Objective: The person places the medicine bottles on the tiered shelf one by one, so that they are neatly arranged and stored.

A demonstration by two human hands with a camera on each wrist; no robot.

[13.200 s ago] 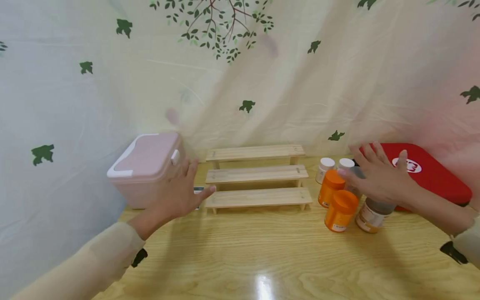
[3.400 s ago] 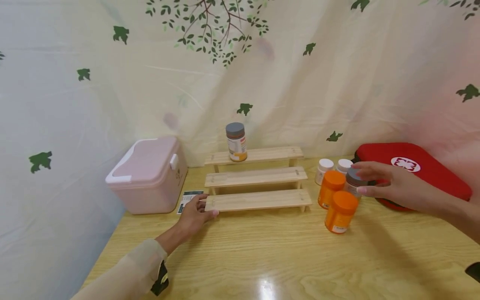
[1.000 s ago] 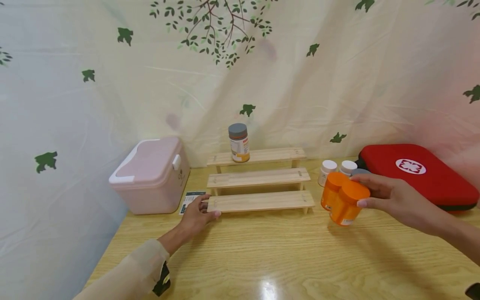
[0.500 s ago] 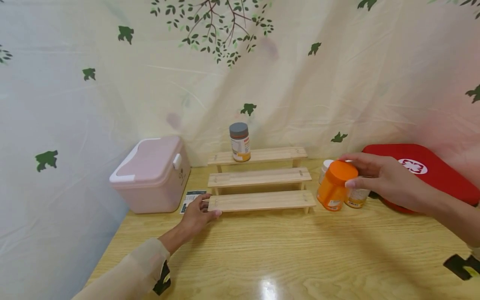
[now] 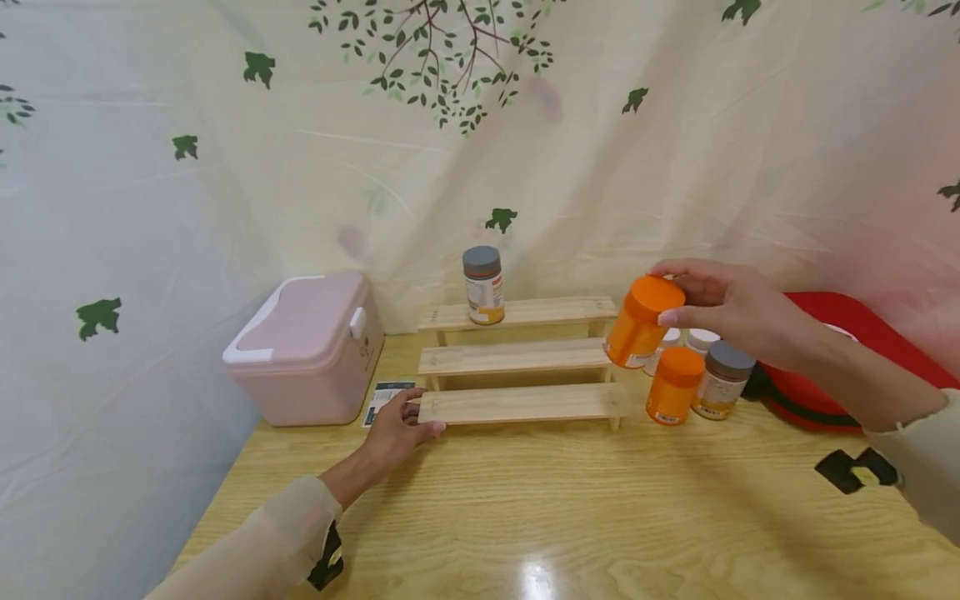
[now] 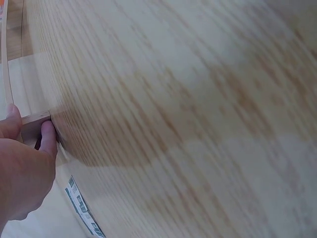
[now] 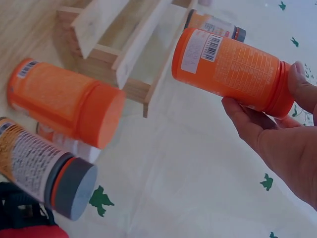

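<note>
My right hand holds an orange pill bottle by its lid, thumb on the near side. The bottle tilts in the air, overlapping the right end of the middle tier in the head view; a barcode label shows in the right wrist view. At the far left end of a three-tier wooden display stand, my left hand grips the lowest tier, and the left wrist view has thumb and finger pinching its end. A grey-lidded bottle stands upright on the top tier, left of middle.
Right of the stand are another orange bottle, a grey-lidded bottle and two white-capped bottles, partly hidden. A red case lies behind my right arm. On the left are a pink box and a printed card.
A grey-lidded bottle has gone from the right group to the top tier. My right hand has since lifted the front orange bottle up and leftward. The left hand keeps its grip.
</note>
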